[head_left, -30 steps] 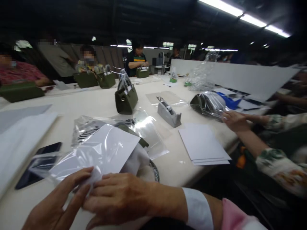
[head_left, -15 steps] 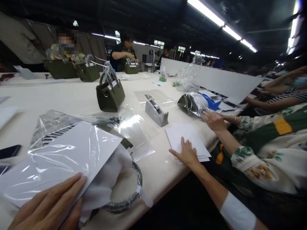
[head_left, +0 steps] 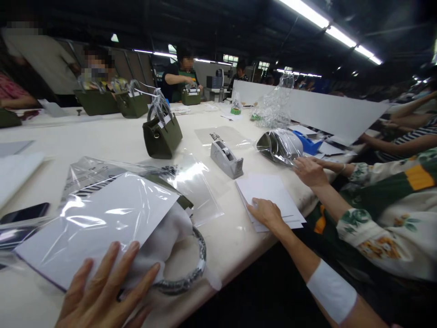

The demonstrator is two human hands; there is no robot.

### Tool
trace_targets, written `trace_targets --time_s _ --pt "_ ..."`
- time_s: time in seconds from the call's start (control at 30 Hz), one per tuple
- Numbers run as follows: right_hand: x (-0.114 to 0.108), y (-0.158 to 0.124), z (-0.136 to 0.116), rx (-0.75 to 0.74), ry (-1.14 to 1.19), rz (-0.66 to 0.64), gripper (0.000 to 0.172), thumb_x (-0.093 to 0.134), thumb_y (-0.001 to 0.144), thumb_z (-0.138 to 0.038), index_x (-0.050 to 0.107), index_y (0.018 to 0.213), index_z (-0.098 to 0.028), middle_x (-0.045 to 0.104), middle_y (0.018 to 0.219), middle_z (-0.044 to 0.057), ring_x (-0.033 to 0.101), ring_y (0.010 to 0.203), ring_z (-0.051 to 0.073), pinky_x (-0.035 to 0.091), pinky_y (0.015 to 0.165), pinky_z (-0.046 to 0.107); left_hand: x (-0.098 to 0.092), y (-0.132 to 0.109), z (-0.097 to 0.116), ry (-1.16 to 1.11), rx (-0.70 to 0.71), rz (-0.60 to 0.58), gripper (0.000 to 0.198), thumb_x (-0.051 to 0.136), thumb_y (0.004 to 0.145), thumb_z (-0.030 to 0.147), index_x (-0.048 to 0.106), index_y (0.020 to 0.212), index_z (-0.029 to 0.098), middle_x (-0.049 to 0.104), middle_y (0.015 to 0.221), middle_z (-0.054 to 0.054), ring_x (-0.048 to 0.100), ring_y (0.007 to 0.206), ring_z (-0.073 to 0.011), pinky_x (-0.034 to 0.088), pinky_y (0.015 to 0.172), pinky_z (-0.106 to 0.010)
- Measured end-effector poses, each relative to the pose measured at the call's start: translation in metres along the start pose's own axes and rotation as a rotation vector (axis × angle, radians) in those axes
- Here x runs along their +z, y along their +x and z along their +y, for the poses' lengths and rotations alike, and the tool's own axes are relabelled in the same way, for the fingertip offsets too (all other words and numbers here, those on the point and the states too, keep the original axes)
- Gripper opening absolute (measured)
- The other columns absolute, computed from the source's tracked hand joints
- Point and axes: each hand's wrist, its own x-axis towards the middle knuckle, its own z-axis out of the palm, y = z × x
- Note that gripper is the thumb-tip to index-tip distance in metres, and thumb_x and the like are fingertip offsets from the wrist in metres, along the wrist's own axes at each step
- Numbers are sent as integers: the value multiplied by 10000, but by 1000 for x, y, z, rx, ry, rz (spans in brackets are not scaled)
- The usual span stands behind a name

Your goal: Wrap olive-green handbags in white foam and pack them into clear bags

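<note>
My left hand [head_left: 111, 289] lies with fingers spread on a white card sheet [head_left: 119, 209] under glossy clear plastic. Beneath and beside the sheet are white padding [head_left: 170, 232], part of an olive-green handbag [head_left: 170, 190] and its wrapped round handle [head_left: 201, 255]. At the table's front edge, my right hand [head_left: 268, 213] is closed at the left side of a small stack of white sheets [head_left: 280, 196]; its fingertips are partly hidden. Behind the stack sits a grey tape dispenser [head_left: 226, 158]. A printed clear plastic bag [head_left: 201, 196] lies beyond the left-hand bundle.
An olive handbag [head_left: 162, 136] stands mid-table. On the right, a co-worker's hands [head_left: 310, 171] touch a plastic-wrapped bag [head_left: 278, 146] near a blue tape dispenser [head_left: 307, 143]. A phone [head_left: 25, 213] lies at left. Crumpled plastic [head_left: 275, 107] and a white divider board [head_left: 334, 111] are farther back.
My left hand has shifted right and its fingers have spread apart on the sheet. My right hand's fingers, spread before, have drawn in at the stack's left edge. The view has turned slightly left.
</note>
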Motion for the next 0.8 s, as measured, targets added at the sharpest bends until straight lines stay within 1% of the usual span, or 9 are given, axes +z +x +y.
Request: trace_targets --time_s 0.13,0.3,0.4,0.47,0.53,0.57,0.63,0.7,0.8 --pt "-1 0 1 -12 8 47 440 442 786 -511 634 1043 -210 661 931 106 605 893 264 440 727 332 -6 6 18 140 120 -10 636 534 685 291 344 1261 481 388 1355 -5 288 1260 -362 170 1026 -629" --pt "-13 -11 -10 -66 -14 164 240 488 802 -296 680 852 -161 676 788 113 635 822 243 451 727 323 -4 5 25 216 123 -44 450 486 766 204 503 1182 374 437 1326 -75 236 1274 -380 129 996 -680" --pt "-50 -31 -5 -33 -25 348 334 388 860 -259 646 893 -48 646 811 221 601 922 320 436 757 420 -4 6 33 287 128 -7 380 487 773 101 577 1082 305 452 1315 -94 231 1271 -393 145 979 -693" --pt "-82 -47 10 -28 13 523 444 277 901 -323 602 1017 -44 608 988 255 503 1093 330 401 827 443 -3 9 38 308 113 7 337 496 777 80 594 1035 274 459 1311 -95 223 1270 -404 148 969 -702" --pt "-108 -62 28 -30 170 772 425 309 884 -390 574 1107 -144 588 1117 171 467 1146 274 384 873 374 0 12 44 307 97 -2 338 509 781 85 579 1054 273 455 1316 -87 214 1275 -407 146 966 -709" --pt "-115 -70 36 0 339 810 381 374 857 -419 575 1102 -208 601 1125 111 486 1128 239 404 831 312 2 14 47 304 94 -10 342 517 785 99 567 1073 276 448 1324 -81 210 1278 -406 143 966 -712" --pt "-112 -83 48 65 782 713 296 500 785 -429 586 1033 -293 635 1083 24 562 1020 182 430 664 242 6 17 54 304 98 -16 302 532 793 137 566 1062 270 431 1339 -66 207 1280 -409 138 966 -717" --pt "-89 -94 52 90 1189 400 256 570 734 -381 587 977 -303 650 1052 6 611 918 159 429 563 224 8 22 57 312 119 -23 200 542 795 148 594 965 240 425 1345 -52 218 1275 -416 150 960 -719" --pt "-36 -111 52 110 1575 -8 347 642 670 -254 561 1006 -283 654 1036 23 642 848 177 501 633 240 -3 34 46 290 150 -9 86 559 784 156 599 835 213 470 1308 -53 256 1266 -413 193 952 -703"
